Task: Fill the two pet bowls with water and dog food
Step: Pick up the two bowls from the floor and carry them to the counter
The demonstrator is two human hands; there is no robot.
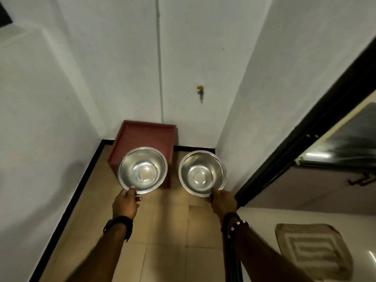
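Red stand [142, 137] blocking left corner

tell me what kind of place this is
Probably a small wash or utility corner of a home: a tap on the white wall, a tiled floor with a red stand in the corner, and a doormat by the doorway.

Red stand [149, 137], tap [200, 90], doormat [311, 249]
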